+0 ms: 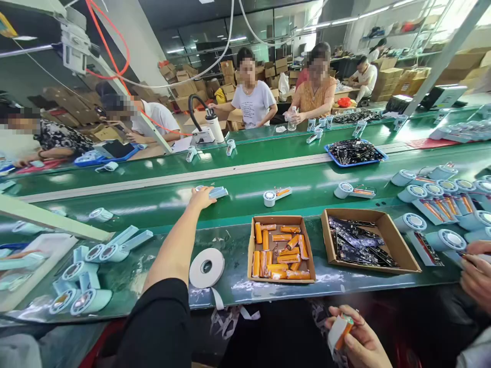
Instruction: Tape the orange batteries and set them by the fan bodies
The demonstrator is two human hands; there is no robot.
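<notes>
My left hand reaches out over the green conveyor, its fingers on a light-blue fan housing. Low in the view, below the bench edge, my right hand holds an orange battery with a white strip on its side. A cardboard tray of orange batteries sits on the bench between the two hands. Left of that tray lies a roll of white tape, its loose end hanging over the edge.
A box of dark circuit boards stands right of the battery tray. Fan housings cluster at the left, others at the right. A neighbour's hands show at the right edge. People sit across the conveyor.
</notes>
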